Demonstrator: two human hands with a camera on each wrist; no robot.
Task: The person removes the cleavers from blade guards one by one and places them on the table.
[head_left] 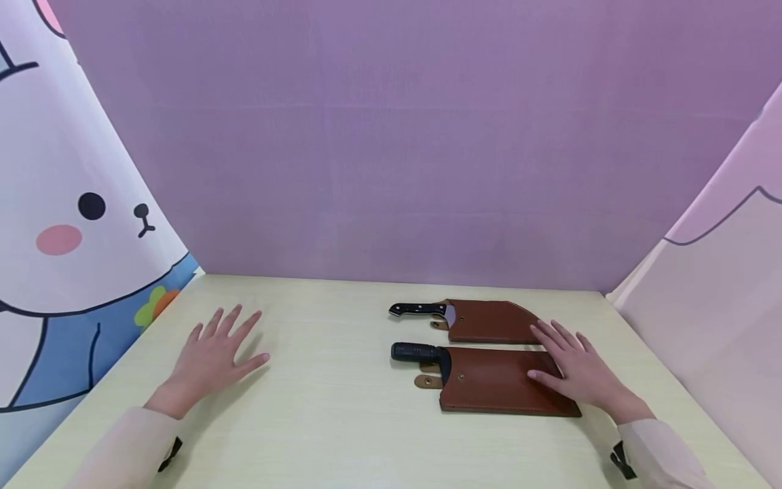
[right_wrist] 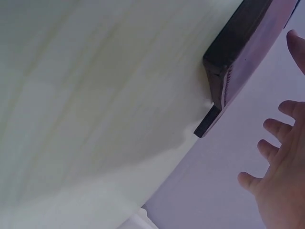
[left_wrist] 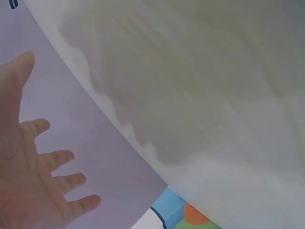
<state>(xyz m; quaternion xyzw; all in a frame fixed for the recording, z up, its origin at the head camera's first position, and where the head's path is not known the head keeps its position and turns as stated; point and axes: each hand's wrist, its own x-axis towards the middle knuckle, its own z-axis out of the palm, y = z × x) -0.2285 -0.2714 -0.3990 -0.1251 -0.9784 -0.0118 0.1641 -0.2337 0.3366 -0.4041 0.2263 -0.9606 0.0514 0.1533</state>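
Two knives lie on the right half of the table, each with its blade inside a brown leather sheath. The far one has a black riveted handle (head_left: 418,310) and a sheath (head_left: 489,320) with a slanted corner. Nearer is a knife with a ribbed black handle (head_left: 415,352) in a larger rectangular sheath (head_left: 495,380). Fingers spread, my right hand (head_left: 577,370) hovers over the right ends of both sheaths; the right wrist view shows a gap below it. My left hand (head_left: 210,360) is over the table's left side, fingers spread, holding nothing.
The pale table (head_left: 318,407) meets a purple backdrop (head_left: 391,149) at its far edge. A cartoon-printed cloth (head_left: 73,272) stands along the left, and a pink and white one (head_left: 721,305) along the right. Snap straps (head_left: 427,382) stick out beside the near handle.
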